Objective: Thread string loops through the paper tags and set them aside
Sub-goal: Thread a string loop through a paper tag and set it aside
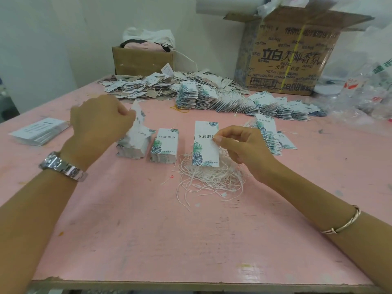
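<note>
Nearest me the pink table point(148, 240) is bare and scuffed. A little further in lies a tangle of white strings point(210, 179), plenty of them, so supply is no worry.

Right over that tangle the right hand point(244, 147) pinches a single tag point(204, 145) by its right edge, thumb and forefinger closed on the paper, the tag standing upright with its leaf print facing me. A few strands rise toward the palm, but I cannot tell whether any has gone through the hole.

To the left stand two stacks of plain tags: a tidy middle stack point(164, 145) and a leaning left stack point(132, 145). The left hand point(99, 122) has its fingers curled round the top tag point(139, 117) of the leaning one, peeling it up.

A flat pack of white cards point(39, 131) sits off to the far left.

Beyond the right hand, a short fanned row point(270, 134) shows strings poking out, and behind it a much longer fanned row point(233, 100). These look finished to me.

Further back is a loose heap of tags point(144, 88), then a small box point(142, 60) and a big printed carton point(290, 56).

I would say a good share is done, with two full stacks left.
</note>
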Demonstrator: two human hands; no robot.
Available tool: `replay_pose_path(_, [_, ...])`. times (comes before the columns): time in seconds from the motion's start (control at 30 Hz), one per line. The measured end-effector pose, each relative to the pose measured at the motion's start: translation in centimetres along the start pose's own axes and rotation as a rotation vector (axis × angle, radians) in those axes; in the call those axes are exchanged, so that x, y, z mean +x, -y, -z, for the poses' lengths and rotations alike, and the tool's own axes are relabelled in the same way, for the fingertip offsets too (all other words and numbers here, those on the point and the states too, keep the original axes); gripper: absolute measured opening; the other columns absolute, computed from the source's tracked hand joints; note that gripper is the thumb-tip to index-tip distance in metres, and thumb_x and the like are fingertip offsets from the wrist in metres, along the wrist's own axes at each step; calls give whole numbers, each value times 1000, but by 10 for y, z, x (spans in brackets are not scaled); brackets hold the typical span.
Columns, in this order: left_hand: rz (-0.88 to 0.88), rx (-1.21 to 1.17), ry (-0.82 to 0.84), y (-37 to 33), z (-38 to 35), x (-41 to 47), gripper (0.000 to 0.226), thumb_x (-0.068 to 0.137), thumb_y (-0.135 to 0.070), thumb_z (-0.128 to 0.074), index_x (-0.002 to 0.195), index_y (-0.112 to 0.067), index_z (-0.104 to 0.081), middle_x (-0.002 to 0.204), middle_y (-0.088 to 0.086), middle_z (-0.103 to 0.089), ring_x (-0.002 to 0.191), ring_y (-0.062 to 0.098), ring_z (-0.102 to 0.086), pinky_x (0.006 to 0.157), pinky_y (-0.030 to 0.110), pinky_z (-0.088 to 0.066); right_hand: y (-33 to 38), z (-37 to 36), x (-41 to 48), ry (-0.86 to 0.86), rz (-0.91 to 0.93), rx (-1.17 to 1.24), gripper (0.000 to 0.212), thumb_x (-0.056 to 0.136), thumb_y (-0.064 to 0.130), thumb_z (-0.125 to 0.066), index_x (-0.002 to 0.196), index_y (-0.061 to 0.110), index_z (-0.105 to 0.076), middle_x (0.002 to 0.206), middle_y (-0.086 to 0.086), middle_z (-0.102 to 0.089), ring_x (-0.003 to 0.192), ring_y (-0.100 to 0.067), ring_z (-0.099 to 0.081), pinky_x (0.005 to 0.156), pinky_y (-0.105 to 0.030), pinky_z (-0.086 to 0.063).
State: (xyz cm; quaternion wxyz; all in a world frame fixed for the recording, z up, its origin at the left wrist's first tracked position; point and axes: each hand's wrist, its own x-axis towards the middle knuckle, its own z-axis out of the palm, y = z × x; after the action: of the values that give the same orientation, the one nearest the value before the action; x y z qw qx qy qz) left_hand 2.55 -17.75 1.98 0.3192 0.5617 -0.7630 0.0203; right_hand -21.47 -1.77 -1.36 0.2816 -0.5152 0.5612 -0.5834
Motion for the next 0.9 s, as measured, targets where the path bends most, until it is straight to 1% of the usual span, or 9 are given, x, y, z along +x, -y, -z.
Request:
replay_pose_path(0.1, [-56,-374,-82,-13,7,-8,25,92,-46,-58,81,-24,-63,72,-10,-65,69,11,-56,74,33,-43,0,1,0,-86,35,-81,6,88,4,-69,83,7,-70,71,10,-68,35,-5,-34,39,-13,-30])
replay_pose_path(0.2, [-99,-839,64,-32,5,-22,20,93,-42,-63,81,-27,-66,71,-10,-66,60,0,-55,58,19,-43,1,1,0,-129,71,-138,9,88,8,-71,81,12,-72,82,5,-71,36,-3,-37,40,-12,-32])
replay_pose_path(0.3, [-81,-1057,205,-48,-2,-35,15,91,-35,-67,80,-26,-68,73,-9,-72,65,1,-60,59,12,-46,3,1,-1,-104,132,-110,8,89,9,-70,82,14,-72,73,13,-69,37,-4,-36,40,-13,-31])
replay_pose_path(0.4, [-62,-1091,301,-56,-13,-45,13,87,-36,-70,83,-25,-69,86,1,-75,72,15,-61,68,28,-49,5,-1,-4,-56,209,-57,6,89,11,-70,86,15,-72,67,7,-65,38,-9,-32,40,-17,-28])
replay_pose_path(0.5, [-97,-1009,276,-59,-22,-53,16,87,-41,-69,82,-25,-67,82,-2,-72,57,4,-51,57,20,-40,9,-4,-8,-17,260,-26,6,89,13,-69,87,18,-72,64,-27,-53,40,-16,-26,41,-19,-23])
replay_pose_path(0.53, [-110,-971,259,-60,-24,-55,18,88,-43,-68,81,-26,-66,77,-8,-69,50,1,-46,54,20,-37,9,-5,-9,-3,271,-32,7,89,12,-69,88,17,-72,60,-28,-49,40,-17,-24,41,-20,-22])
replay_pose_path(0.67, [-141,-889,242,-62,-29,-62,24,89,-48,-65,76,-28,-62,60,-25,-61,40,2,-40,47,17,-32,8,-8,-13,42,289,-75,6,91,9,-67,90,14,-70,45,8,-43,38,-11,-23,42,-22,-18])
replay_pose_path(0.77, [-141,-897,245,-64,-30,-64,24,88,-48,-66,77,-27,-63,60,-27,-61,42,0,-41,51,28,-41,7,-9,-14,42,293,-97,5,91,10,-67,90,13,-70,45,5,-41,39,-16,-22,43,-27,-16])
replay_pose_path(0.9, [-118,-957,284,-66,-29,-67,23,87,-44,-68,78,-24,-64,62,-19,-63,48,-1,-48,53,31,-45,8,-9,-14,37,298,-121,3,91,11,-67,90,13,-70,47,-5,-38,41,-20,-21,43,-28,-16])
